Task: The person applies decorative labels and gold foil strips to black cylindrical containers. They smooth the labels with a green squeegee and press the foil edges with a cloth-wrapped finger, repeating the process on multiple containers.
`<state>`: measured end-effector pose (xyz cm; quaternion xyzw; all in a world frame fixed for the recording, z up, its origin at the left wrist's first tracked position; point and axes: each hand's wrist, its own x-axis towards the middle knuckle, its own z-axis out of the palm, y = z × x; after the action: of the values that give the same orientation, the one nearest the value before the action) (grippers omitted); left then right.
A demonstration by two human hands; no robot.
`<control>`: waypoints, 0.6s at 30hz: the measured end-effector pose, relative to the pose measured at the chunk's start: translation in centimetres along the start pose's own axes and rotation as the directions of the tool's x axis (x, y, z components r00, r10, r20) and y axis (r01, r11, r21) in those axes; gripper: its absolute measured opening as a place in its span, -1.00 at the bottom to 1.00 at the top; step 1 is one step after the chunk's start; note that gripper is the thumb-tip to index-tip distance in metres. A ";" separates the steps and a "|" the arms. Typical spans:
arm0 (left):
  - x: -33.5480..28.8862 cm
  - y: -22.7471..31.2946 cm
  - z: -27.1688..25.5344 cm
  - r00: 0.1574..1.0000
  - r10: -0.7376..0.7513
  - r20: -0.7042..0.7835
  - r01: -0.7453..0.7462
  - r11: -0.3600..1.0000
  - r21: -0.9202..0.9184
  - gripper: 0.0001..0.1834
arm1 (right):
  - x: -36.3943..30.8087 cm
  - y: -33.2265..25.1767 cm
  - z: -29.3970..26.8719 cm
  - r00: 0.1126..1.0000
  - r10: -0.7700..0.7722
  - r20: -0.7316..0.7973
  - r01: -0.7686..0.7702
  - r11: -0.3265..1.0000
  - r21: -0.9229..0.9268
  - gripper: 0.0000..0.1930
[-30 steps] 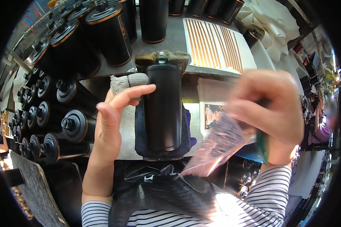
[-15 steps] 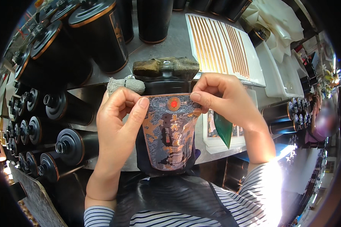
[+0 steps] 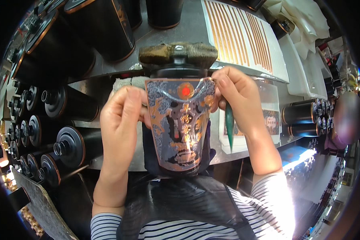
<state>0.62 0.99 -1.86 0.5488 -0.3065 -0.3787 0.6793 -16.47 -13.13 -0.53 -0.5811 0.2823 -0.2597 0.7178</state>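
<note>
In front of me a black bottle (image 3: 180,72) lies with its neck pointing away, against a worn, notched block (image 3: 154,55). A clear decal film (image 3: 176,120), patterned in grey and copper with a red dot, lies over its side. My left hand (image 3: 122,116) is closed at the film's left edge, some fingers partly hidden behind it. My right hand (image 3: 238,94) pinches the upper right corner, where the film bows up. A green pointed blade (image 3: 229,127), like a scraper, hangs below my right hand, its upper end hidden in the curled fingers.
Black bottles (image 3: 70,146) with copper rims crowd the left, and more (image 3: 302,114) lie at the right. A white sheet of copper strips (image 3: 238,38) lies at the back. A white tray (image 3: 298,66) stands right of it. Grey cloth (image 3: 128,83) sits behind my left hand.
The view has shifted slightly. My left fingers have slid from the film's upper left corner down its left edge. My right hand has lifted the upper right corner, and the green blade has turned edge-on.
</note>
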 end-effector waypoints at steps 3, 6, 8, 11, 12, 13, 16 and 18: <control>-2.5 -1.3 -1.1 0.992 -0.068 0.104 0.067 0.998 0.012 -0.80 | -2.6 2.2 -0.6 0.992 0.085 0.090 -0.092 0.993 0.075 -0.78; -4.9 -1.6 -1.8 0.977 -0.182 0.113 0.173 0.982 0.079 -0.82 | -4.8 3.3 -0.1 0.992 0.110 0.068 -0.103 0.990 -0.092 -0.81; -6.0 -1.7 -1.8 0.974 -0.205 0.093 0.191 0.972 0.139 -0.83 | -5.9 3.4 0.4 0.993 0.112 0.020 -0.108 0.982 -0.153 -0.84; -6.8 -1.7 -2.0 0.973 -0.213 0.094 0.191 0.961 0.200 -0.86 | -6.6 3.2 0.2 0.993 0.114 0.031 -0.110 0.987 -0.117 -0.83; -6.8 -1.5 -2.1 0.967 -0.236 0.099 0.219 0.963 0.158 -0.87 | -6.7 2.6 0.2 0.987 0.148 0.055 -0.145 0.988 -0.057 -0.83; -6.8 -1.3 -2.2 0.960 -0.258 0.104 0.246 0.962 0.116 -0.88 | -6.8 2.1 0.2 0.980 0.180 0.081 -0.180 0.984 0.003 -0.82; -7.0 -1.3 -2.0 0.959 -0.259 0.116 0.254 0.966 0.051 -0.88 | -7.4 2.3 0.3 0.967 0.232 0.108 -0.239 0.969 0.061 -0.78; -7.4 -1.2 -1.7 0.962 -0.250 0.106 0.249 0.968 0.021 -0.86 | -8.2 2.4 0.3 0.962 0.248 0.113 -0.250 0.968 0.005 -0.80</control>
<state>-2.03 8.04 -3.39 0.5644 -0.2723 -0.4891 0.6067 -21.93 -6.74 -2.01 -0.5477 0.3099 -0.1372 0.7650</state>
